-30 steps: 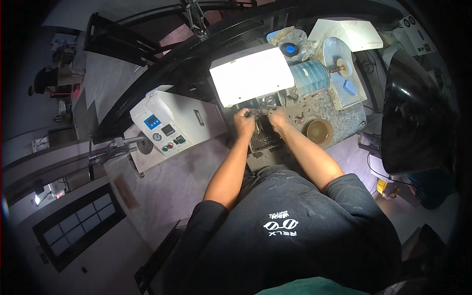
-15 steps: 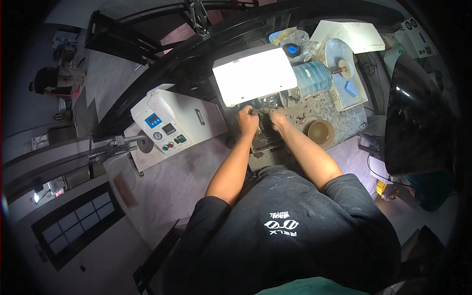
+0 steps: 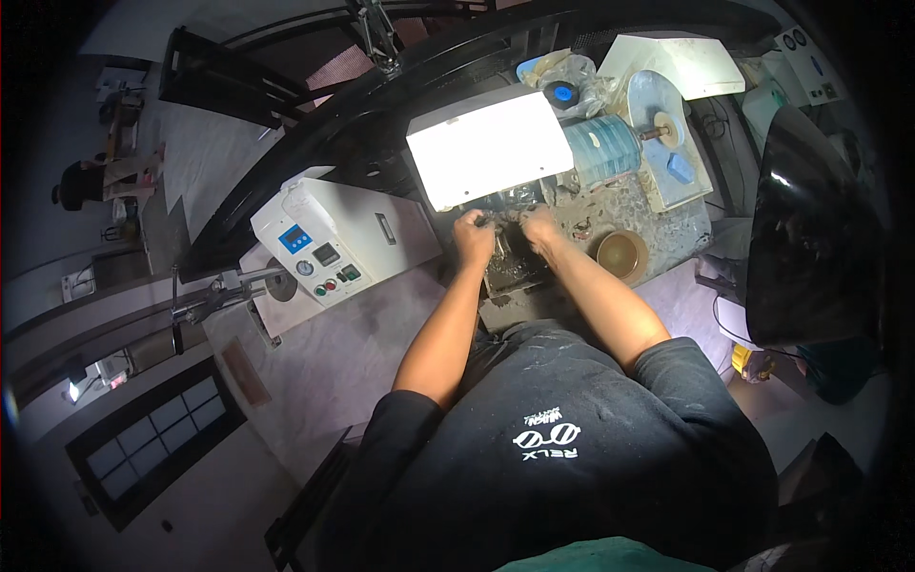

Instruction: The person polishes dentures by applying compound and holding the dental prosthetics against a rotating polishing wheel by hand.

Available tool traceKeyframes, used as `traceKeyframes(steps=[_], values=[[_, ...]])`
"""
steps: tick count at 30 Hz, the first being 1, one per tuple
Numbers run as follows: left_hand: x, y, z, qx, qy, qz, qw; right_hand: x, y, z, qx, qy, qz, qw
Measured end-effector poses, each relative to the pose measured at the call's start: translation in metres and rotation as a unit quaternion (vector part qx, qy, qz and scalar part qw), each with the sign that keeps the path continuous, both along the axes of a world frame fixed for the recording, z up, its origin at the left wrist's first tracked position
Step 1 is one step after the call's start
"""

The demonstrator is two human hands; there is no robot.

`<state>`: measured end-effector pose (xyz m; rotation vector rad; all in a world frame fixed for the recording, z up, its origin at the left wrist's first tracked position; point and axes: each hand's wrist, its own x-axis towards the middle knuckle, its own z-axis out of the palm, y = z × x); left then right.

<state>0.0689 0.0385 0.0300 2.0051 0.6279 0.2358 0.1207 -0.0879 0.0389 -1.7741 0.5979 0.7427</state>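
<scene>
My left hand (image 3: 474,238) is closed, with its fingertips round something small and dark just below the front edge of a bright white machine hood (image 3: 491,148). To its right, my right hand (image 3: 539,229) is curled too, with its fingers turned toward the left hand. What the fingers hold is too small and dark to name. Both hands are over a dark, wet-looking tray (image 3: 512,272) set in the grimy worktop. The hood hides part of the space beyond my fingertips.
A brown bowl (image 3: 621,255) stands right of my right forearm. Beyond it are a blue-tinted clear cylinder (image 3: 602,150), a spindle with a round wheel (image 3: 665,132) and a blue block (image 3: 680,169). At left stands a white control box (image 3: 334,243). Someone (image 3: 91,181) is at the far left.
The whole view has shifted slightly. My left hand has drawn back a little toward me, its fingers still closed. The right hand stays nearly in place.
</scene>
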Motion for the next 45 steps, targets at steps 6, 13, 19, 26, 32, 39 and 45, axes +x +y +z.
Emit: traceKeyframes(steps=[6,13,19,26,32,39,45], values=[[0.000,-0.004,0.000,0.031,-0.003,-0.003,0.999,0.006,-0.011,-0.009,-0.004,0.004,0.052,0.999],[-0.023,-0.004,0.012,0.027,0.017,0.001,0.999,0.012,-0.004,-0.016,-0.240,-0.240,0.548,0.765],[-0.024,0.000,0.017,0.005,-0.032,-0.008,0.999,-0.029,-0.006,0.026,-0.135,-0.111,0.751,0.637],[-0.022,-0.009,0.012,0.032,-0.015,-0.057,0.998,-0.026,-0.044,0.024,0.133,-0.231,0.318,0.910],[-0.018,-0.017,-0.002,-0.004,-0.044,-0.043,0.998,-0.022,-0.027,0.023,-0.018,-0.441,0.299,0.846],[0.001,-0.017,-0.004,0.008,-0.035,-0.018,0.999,0.002,-0.019,-0.024,0.040,-0.209,0.113,0.970],[0.009,-0.010,-0.015,0.028,-0.012,0.020,0.999,0.010,-0.006,-0.006,-0.039,-0.052,0.093,0.994]])
